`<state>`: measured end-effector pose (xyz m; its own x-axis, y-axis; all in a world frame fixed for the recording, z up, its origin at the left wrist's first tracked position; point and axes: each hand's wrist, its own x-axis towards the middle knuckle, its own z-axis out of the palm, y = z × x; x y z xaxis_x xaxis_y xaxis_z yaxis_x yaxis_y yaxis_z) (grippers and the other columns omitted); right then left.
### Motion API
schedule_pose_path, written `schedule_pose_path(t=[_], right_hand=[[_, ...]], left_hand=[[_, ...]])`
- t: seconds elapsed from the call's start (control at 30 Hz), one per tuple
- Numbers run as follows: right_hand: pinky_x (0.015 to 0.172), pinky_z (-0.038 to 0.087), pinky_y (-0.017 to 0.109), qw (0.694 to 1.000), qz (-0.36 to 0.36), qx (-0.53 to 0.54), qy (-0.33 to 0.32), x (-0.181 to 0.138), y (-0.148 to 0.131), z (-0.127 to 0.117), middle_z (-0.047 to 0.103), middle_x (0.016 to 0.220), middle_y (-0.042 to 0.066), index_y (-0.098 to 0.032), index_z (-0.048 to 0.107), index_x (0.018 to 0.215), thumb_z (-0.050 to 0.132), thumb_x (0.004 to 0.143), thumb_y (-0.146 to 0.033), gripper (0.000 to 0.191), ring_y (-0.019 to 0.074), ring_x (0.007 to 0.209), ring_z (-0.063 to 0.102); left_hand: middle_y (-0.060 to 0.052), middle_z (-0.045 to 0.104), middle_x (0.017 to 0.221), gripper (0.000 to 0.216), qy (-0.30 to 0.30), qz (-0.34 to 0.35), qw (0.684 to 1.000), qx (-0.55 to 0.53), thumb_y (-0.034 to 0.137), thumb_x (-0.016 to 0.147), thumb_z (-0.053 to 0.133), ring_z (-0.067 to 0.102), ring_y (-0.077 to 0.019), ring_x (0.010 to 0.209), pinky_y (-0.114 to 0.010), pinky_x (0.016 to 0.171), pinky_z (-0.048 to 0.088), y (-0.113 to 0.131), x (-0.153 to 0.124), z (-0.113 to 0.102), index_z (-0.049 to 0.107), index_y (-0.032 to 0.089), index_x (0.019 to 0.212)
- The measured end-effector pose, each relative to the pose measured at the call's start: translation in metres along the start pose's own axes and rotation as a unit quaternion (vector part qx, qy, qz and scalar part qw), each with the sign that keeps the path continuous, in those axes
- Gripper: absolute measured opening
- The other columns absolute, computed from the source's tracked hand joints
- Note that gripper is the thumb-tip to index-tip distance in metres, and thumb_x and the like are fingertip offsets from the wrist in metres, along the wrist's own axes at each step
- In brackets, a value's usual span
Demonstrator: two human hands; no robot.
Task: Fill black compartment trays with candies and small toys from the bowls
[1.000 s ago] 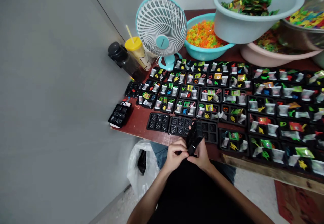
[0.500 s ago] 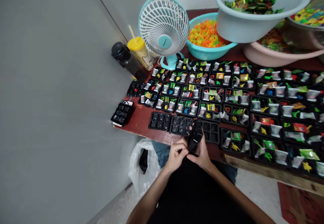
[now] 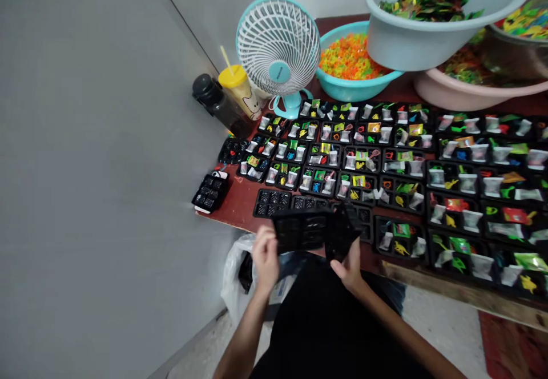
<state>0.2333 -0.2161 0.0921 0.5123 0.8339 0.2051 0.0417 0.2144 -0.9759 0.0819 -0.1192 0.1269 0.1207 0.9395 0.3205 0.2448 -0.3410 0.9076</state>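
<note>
My left hand [image 3: 266,256] grips the left end of a black plastic tray [image 3: 299,230], which is blurred by motion. In my right hand [image 3: 349,267] is a small stack of black plastic trays [image 3: 341,233], held near the table's front edge. The single tray reaches across to the stack, and I cannot tell whether they still touch. Just behind lie unfilled black compartment trays [image 3: 272,203], partly covered by what I hold. Rows of filled trays [image 3: 317,180] with small wrapped packets and coloured plastic toys spread beyond and to the right.
A fan [image 3: 279,53], a yellow-lidded cup [image 3: 240,91] and a dark bottle [image 3: 218,105] stand at the back left. Basins [image 3: 359,85] of small coloured pieces and packets line the back. A tray stack [image 3: 209,192] sits at the left edge. A plastic bag [image 3: 234,273] hangs below.
My left hand has moved left, drawing one black tray away from the stack. My right hand keeps the rest, shifted slightly right.
</note>
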Motion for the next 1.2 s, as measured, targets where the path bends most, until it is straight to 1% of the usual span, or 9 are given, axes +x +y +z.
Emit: schedule_pose_path(t=[0.1,0.17,0.3,0.4,0.57,0.7,0.87,1.03,1.2], right_hand=[[0.105,0.034,0.046,1.0,0.004,-0.006,0.021,0.0,0.001,-0.007,0.037,0.138,0.015,-0.017,0.007,0.144,0.052,0.077,-0.053,0.088,0.0271,0.128,0.039],[0.105,0.034,0.046,1.0,0.007,-0.008,0.026,-0.001,0.003,-0.011,0.037,0.139,0.014,-0.018,0.007,0.144,0.052,0.078,-0.052,0.087,0.0272,0.129,0.038],[0.103,0.036,0.045,1.0,0.013,0.002,0.01,-0.005,0.009,-0.014,0.038,0.139,0.012,-0.021,0.007,0.144,0.051,0.08,-0.049,0.083,0.0263,0.129,0.038],[0.103,0.036,0.045,1.0,0.008,0.0,0.007,-0.007,0.012,-0.013,0.039,0.138,0.013,-0.021,0.01,0.144,0.052,0.08,-0.049,0.082,0.0259,0.127,0.04],[0.102,0.036,0.045,1.0,0.006,-0.002,-0.004,-0.008,0.015,-0.012,0.04,0.137,0.014,-0.021,0.008,0.144,0.049,0.079,-0.056,0.084,0.0264,0.123,0.045],[0.102,0.036,0.047,0.999,0.013,-0.034,0.001,-0.012,0.023,-0.016,0.041,0.135,0.016,-0.019,0.008,0.143,0.045,0.077,-0.063,0.088,0.0279,0.123,0.044],[0.104,0.033,0.049,1.0,0.018,-0.019,0.0,-0.014,0.024,-0.016,0.04,0.136,0.015,-0.021,0.013,0.143,0.048,0.078,-0.061,0.084,0.0286,0.125,0.042],[0.108,0.027,0.049,0.999,0.024,0.007,-0.025,-0.01,0.018,-0.015,0.034,0.141,0.012,-0.023,0.013,0.143,0.054,0.077,-0.054,0.083,0.0277,0.128,0.038],[0.112,0.019,0.048,0.997,0.072,0.02,-0.02,-0.003,0.016,-0.011,0.024,0.146,0.01,-0.025,0.011,0.144,0.062,0.074,-0.046,0.089,0.0257,0.137,0.021]], left_hand=[[0.002,0.037,0.061,0.037,0.232,0.036,0.966,0.112,0.032,0.089,0.041,0.035,-0.0102,0.059,-0.023,0.057,0.03,-0.031,0.031,-0.047,0.037,0.017,0.055],[0.001,0.043,0.065,0.033,0.269,0.095,0.935,0.208,0.033,0.085,0.048,0.044,-0.0116,0.066,-0.024,0.063,0.034,-0.063,0.048,-0.081,0.045,0.016,0.057],[-0.004,0.053,0.071,0.029,0.089,0.124,0.92,0.362,0.04,0.082,0.055,0.052,-0.0133,0.066,-0.024,0.062,0.039,-0.129,0.054,-0.134,0.062,0.015,0.068],[-0.006,0.058,0.076,0.031,-0.021,0.127,0.903,0.41,0.042,0.085,0.05,0.055,-0.0128,0.066,-0.022,0.062,0.04,-0.159,0.046,-0.148,0.067,0.016,0.078],[-0.007,0.063,0.091,0.03,-0.095,0.145,0.843,0.509,0.041,0.087,0.048,0.058,-0.0134,0.073,-0.023,0.061,0.037,-0.175,0.049,-0.146,0.068,0.02,0.097],[-0.009,0.062,0.103,0.032,-0.072,0.123,0.826,0.545,0.037,0.089,0.043,0.057,-0.0173,0.083,-0.026,0.067,0.039,-0.18,0.062,-0.143,0.065,0.022,0.107],[-0.011,0.058,0.113,0.034,-0.059,0.098,0.85,0.514,0.031,0.091,0.038,0.053,-0.0211,0.095,-0.032,0.08,0.04,-0.176,0.066,-0.128,0.06,0.021,0.115],[-0.013,0.057,0.114,0.035,-0.054,0.075,0.865,0.493,0.029,0.09,0.039,0.051,-0.0238,0.098,-0.037,0.082,0.039,-0.166,0.065,-0.109,0.057,0.019,0.119],[-0.013,0.056,0.111,0.032,0.024,0.073,0.918,0.389,0.031,0.088,0.045,0.051,-0.024,0.102,-0.041,0.089,0.039,-0.113,0.063,-0.078,0.058,0.018,0.114]])
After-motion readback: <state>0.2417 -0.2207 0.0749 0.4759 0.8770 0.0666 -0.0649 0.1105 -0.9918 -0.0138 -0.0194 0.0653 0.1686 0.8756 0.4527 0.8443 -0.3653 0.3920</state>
